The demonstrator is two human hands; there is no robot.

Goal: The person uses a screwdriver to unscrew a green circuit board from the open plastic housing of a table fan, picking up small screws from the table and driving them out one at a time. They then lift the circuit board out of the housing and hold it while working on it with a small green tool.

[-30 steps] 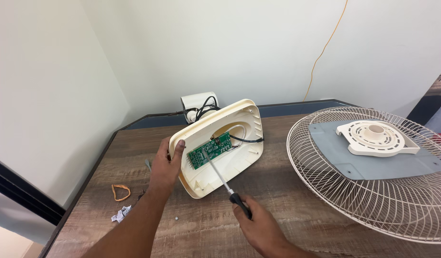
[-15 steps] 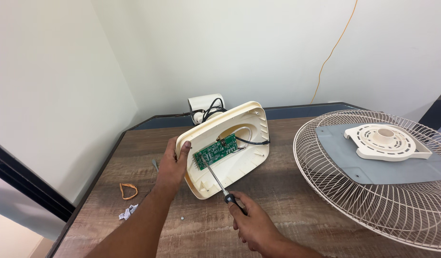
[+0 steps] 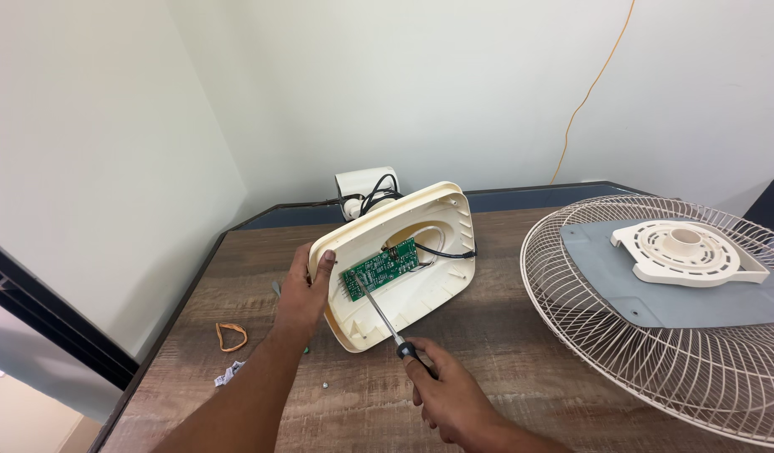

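A cream plastic fan base housing [image 3: 429, 285] stands tilted on the wooden table [image 3: 504, 369], its hollow underside facing me. A green circuit board [image 3: 380, 268] sits inside it, with black cables running out the back. My left hand [image 3: 301, 289] grips the housing's left rim. My right hand [image 3: 441, 394] holds a screwdriver [image 3: 379, 315] by its black handle, and the metal tip rests on the lower left of the circuit board.
A cream wire fan guard [image 3: 655, 335] lies at the right with a grey sheet and a round cream plastic part [image 3: 685, 252] on it. An orange rubber band [image 3: 231, 337] and small scraps lie near the left edge. A white motor piece [image 3: 366, 186] stands behind the housing.
The view has shifted slightly. Both hands keep their hold, and the screwdriver tip stays on the circuit board.
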